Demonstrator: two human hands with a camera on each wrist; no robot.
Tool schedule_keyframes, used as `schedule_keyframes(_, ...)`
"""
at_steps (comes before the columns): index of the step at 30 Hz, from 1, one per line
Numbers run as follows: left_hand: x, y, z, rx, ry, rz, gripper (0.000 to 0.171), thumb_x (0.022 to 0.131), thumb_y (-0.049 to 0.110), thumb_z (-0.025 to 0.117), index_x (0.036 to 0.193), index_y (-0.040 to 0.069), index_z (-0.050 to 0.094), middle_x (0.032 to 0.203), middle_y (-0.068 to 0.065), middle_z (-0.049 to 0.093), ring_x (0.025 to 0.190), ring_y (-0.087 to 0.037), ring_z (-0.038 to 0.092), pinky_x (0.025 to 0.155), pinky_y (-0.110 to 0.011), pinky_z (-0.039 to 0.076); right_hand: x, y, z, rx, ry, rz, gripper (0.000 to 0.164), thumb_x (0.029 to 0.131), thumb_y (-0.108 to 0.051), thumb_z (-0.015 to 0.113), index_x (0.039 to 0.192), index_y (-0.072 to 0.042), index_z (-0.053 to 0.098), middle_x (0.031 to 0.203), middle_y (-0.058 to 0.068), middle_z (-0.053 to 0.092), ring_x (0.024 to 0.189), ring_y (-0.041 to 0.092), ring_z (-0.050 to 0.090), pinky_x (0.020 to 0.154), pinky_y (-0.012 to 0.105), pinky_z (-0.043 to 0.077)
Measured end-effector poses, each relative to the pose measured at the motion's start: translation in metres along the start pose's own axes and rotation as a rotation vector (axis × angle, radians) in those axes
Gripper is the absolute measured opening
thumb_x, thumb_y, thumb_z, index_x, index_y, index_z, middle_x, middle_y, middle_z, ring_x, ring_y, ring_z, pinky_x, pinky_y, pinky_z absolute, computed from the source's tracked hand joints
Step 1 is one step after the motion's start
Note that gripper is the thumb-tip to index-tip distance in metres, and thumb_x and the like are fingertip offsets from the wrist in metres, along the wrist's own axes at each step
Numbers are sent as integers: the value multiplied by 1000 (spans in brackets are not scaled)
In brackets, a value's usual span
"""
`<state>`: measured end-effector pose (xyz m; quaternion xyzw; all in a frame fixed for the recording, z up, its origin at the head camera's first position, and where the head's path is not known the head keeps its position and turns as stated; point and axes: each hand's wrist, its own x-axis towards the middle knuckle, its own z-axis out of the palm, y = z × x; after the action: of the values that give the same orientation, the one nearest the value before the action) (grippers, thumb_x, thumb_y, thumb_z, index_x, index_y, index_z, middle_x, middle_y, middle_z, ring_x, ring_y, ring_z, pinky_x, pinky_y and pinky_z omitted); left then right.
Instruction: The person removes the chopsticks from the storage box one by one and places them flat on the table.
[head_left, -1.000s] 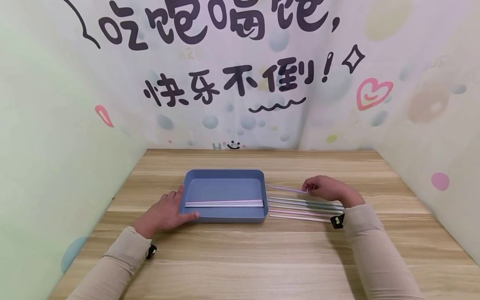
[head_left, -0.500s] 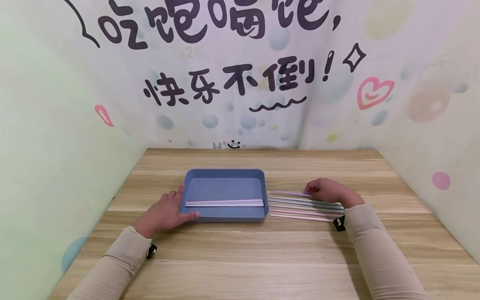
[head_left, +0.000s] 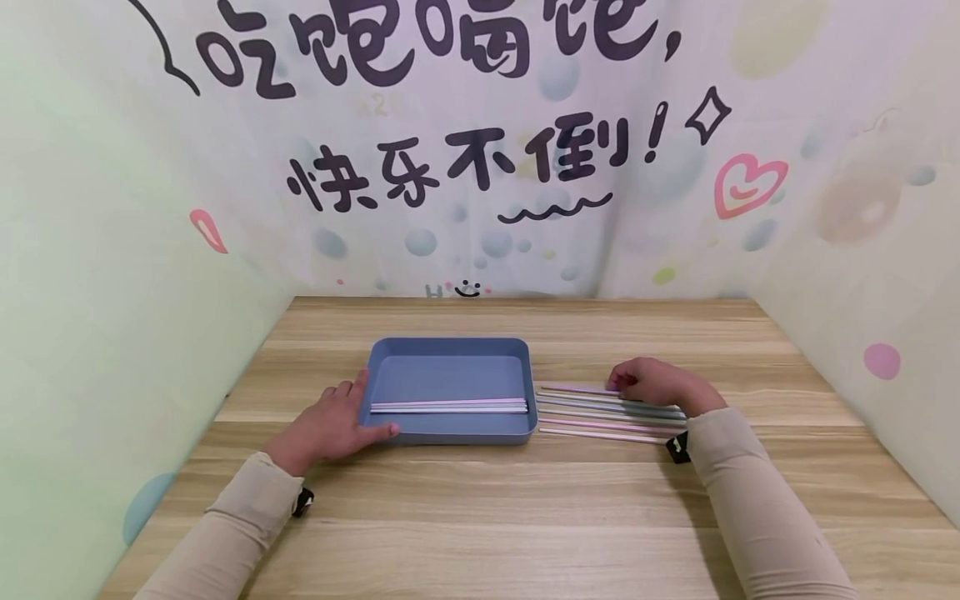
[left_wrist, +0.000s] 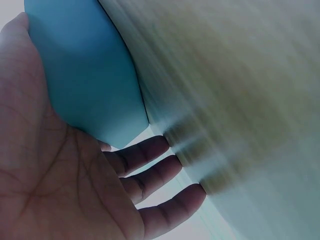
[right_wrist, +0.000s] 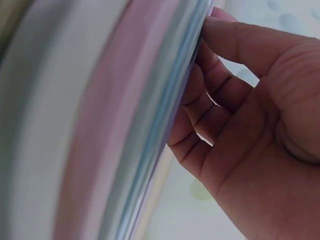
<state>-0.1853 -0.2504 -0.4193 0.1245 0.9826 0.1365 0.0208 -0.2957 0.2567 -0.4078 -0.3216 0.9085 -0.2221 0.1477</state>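
Observation:
My left hand (head_left: 330, 423) rests at the near left corner of a blue rectangular tray (head_left: 450, 439), thumb stretched along its front rim. In the left wrist view its other fingers (left_wrist: 172, 212) are loosely extended beside the tray wall. Inside the tray lie several pale pink and white chopsticks (head_left: 450, 407), side by side. Right of the tray my right hand (head_left: 652, 382) pinches a lavender chopstick (head_left: 573, 388) low at the table, at the far side of a row of pastel chopsticks (head_left: 600, 423). In the right wrist view, thumb and fingers meet at the row's edge.
The wooden tabletop (head_left: 480, 517) spreads out in front of the tray. A printed cloth (head_left: 450, 242) with black lettering hangs at the back, and pale walls close off both sides. Dark bands (head_left: 302, 503) sit at both wrists.
My right hand has lowered the lavender chopstick from above the row to beside the other chopsticks, shifting slightly nearer. My left hand and the tray have stayed in place.

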Motion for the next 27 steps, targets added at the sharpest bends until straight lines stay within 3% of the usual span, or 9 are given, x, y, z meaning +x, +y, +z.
schedule_keyframes(8,1,-2,1,1,3,-1,113,86,71,58,151,-13,19,133,-39,46,121,-54,45,95,-59,43,1,-3,-2,14,-4,21,13,88,4,61,94,-5,68,79,-1,57,74,14,50,70,32,42)
schedule_keyframes(14,1,-2,1,-2,11,2,113,85,70,59,150,-13,20,132,-39,46,121,-54,46,95,-59,43,9,-13,-4,-26,54,23,14,91,2,60,98,-6,69,83,-1,60,76,14,51,72,34,43)
schedule_keyframes(21,2,-3,1,-2,0,-7,114,85,71,58,151,-13,19,135,-39,45,123,-53,45,97,-58,42,31,-43,-9,-20,54,-26,16,92,3,60,105,-3,67,89,3,62,81,17,54,74,37,45)
schedule_keyframes(27,1,-2,1,-5,-2,-6,114,85,71,58,151,-13,19,134,-39,45,123,-53,45,97,-58,42,53,-71,-6,13,57,-45,16,93,0,62,105,-8,68,95,6,65,86,19,57,79,38,47)
